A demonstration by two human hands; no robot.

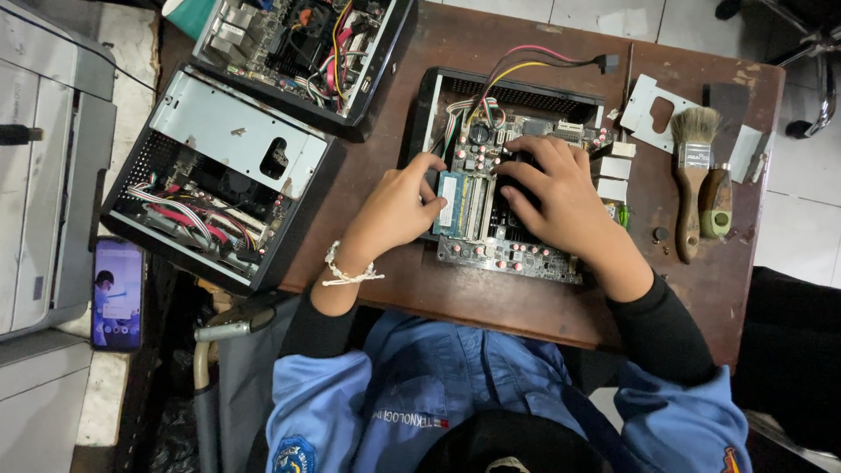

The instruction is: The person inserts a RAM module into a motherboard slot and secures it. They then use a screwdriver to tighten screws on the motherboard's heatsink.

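The circuit board lies in the middle of the brown table, half out of its black case, which sits toward twelve o'clock. The left hand pinches the green memory stick seated at the board's nine o'clock edge; the right hand presses flat on the board's centre, fingers spread, clasping nothing. The board looks light, stiff and fragile (pins and capacitors crowd it), best held by its bare edges. Two brushes lie at three o'clock.
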